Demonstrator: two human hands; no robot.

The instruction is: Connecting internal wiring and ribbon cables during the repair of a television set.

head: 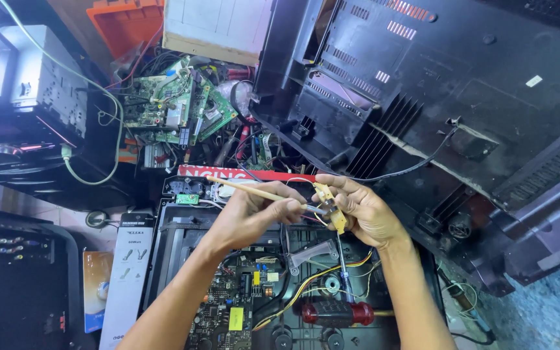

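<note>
Nearest you, below your fingers, lies the open chassis with its dark circuit board [225,311], yellow wires [306,288] and a red-handled screwdriver [335,313] resting across it.

Above that, your left hand [254,217] is closed in a pinch on a thin wooden-handled brush [254,190], its handle running up and away to the left of your fingertips while the working end meets the part in your other hand. Your right hand [364,210] is curled shut around a small yellowish circuit piece [330,206], thumb and forefinger clamping it just beside the brush tip. That piece looks light, stiff and probably brittle, with thin leads trailing below; it is best held by its edges, as you do, not by the wires. The brush is light and rigid, easy to steer from mid-handle.

Beyond your fingers stands a large black plastic back cover [448,84], and to the far left a heap of green circuit boards [176,107].

The brush's bristles are hidden between your fingers, the small piece's far face cannot be seen, and the cover runs off the frame's edge.
</note>
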